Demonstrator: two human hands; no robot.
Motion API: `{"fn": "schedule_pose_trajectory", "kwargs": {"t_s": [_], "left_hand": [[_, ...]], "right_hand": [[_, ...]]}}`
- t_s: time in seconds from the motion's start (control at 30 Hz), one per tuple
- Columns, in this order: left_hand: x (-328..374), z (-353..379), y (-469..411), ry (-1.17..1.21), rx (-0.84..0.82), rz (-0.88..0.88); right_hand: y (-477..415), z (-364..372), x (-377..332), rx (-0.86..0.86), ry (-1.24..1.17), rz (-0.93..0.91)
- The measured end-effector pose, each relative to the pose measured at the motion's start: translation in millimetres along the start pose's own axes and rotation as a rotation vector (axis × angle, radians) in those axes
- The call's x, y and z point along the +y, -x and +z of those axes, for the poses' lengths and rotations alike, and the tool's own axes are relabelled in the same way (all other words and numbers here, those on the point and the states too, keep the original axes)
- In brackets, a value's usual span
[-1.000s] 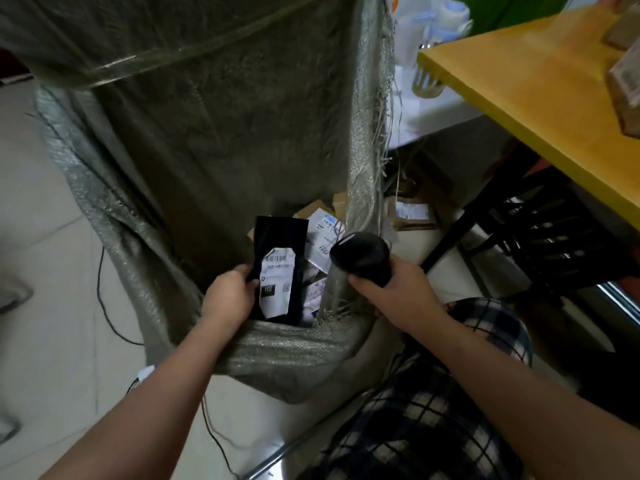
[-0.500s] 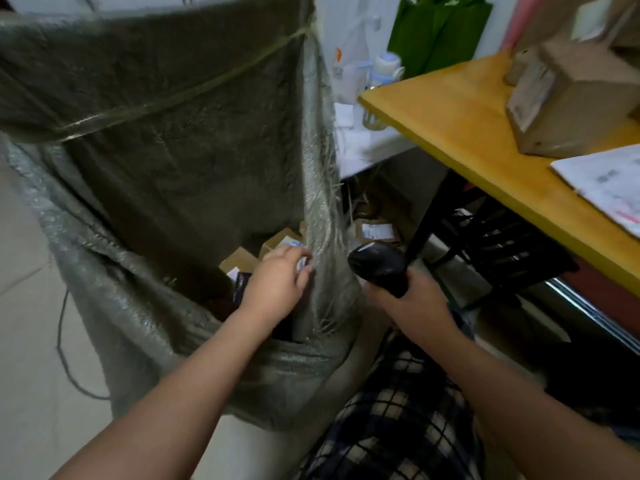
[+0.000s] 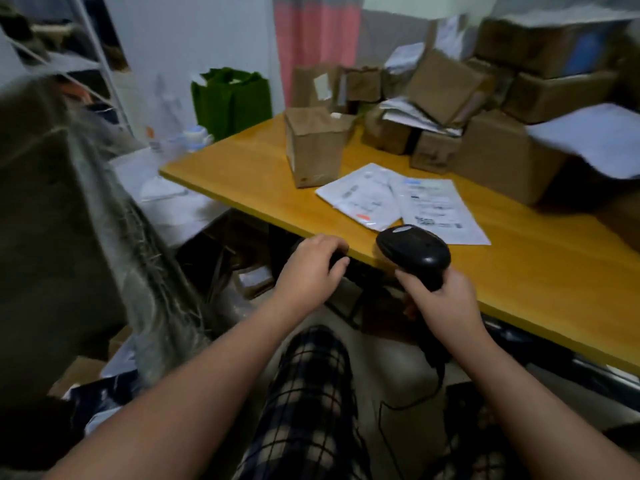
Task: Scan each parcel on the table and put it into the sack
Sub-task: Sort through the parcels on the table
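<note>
My right hand (image 3: 441, 303) grips the handle of a black barcode scanner (image 3: 414, 251) at the front edge of the yellow table (image 3: 540, 282). My left hand (image 3: 310, 271) hovers empty with loosely curled fingers just below the table's edge. Two flat white mailer parcels (image 3: 367, 195) (image 3: 438, 209) lie on the table just beyond the scanner. A small brown box (image 3: 313, 147) stands behind them. Several more brown boxes (image 3: 498, 157) are piled at the back right. The woven grey sack (image 3: 59, 244) stands at the left, with parcels visible low inside it.
A green bag (image 3: 230, 98) and a white bottle (image 3: 195, 135) sit beyond the table's left corner. A metal shelf frame (image 3: 100, 57) rises at the back left. My plaid-clad leg (image 3: 311, 393) is below the hands. The scanner's cable (image 3: 384, 420) hangs toward the floor.
My left hand let go of the black parcel in the sack and came out empty toward the table. The view swung right from the sack to the table; the scanner moved up to its edge.
</note>
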State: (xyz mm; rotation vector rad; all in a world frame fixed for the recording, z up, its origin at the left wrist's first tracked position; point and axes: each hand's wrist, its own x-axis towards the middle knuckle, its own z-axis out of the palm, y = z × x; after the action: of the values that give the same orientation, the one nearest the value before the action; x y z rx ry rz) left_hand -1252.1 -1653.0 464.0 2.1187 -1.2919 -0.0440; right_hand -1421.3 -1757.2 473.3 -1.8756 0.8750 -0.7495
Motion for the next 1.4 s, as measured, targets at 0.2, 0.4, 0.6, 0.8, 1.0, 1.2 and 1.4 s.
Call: {"fn": "schedule_pose_trajectory", "kwargs": {"t_s": [0.2, 0.4, 0.6, 0.8, 1.0, 1.2, 1.4], "left_hand": [[64.5, 28.5, -44.7, -0.077, 0.032, 0.186], [91.4, 47.9, -70.3, -0.353, -0.326, 0.234], [77.5, 34.9, -29.0, -0.14, -0.255, 0.288], [76.0, 32.6, -2.0, -0.013, -0.215, 0.264], [88.2, 22.2, -21.6, 0.238, -0.06, -0.137], [89.0, 14.9, -38.5, 0.764, -0.063, -0.341], [83.4, -1.3, -41.1, 0.802, 0.118, -0.255]], "right_hand": [[6.0, -58.4, 5.8, 0.15, -0.075, 0.02], [0.6, -88.3, 14.1, 0.31, -0.007, -0.014], [-3.3, -95.2, 10.2, 0.276, -0.031, 0.146], [-13.2, -83.2, -0.8, 0.25, -0.208, 0.275], [-3.9, -68.5, -0.8, 0.287, -0.201, 0.179], [8.1, -70.8, 4.4, 0.289, -0.188, 0.021], [23.1, -76.2, -17.8, 0.349, -0.044, -0.186]]}}
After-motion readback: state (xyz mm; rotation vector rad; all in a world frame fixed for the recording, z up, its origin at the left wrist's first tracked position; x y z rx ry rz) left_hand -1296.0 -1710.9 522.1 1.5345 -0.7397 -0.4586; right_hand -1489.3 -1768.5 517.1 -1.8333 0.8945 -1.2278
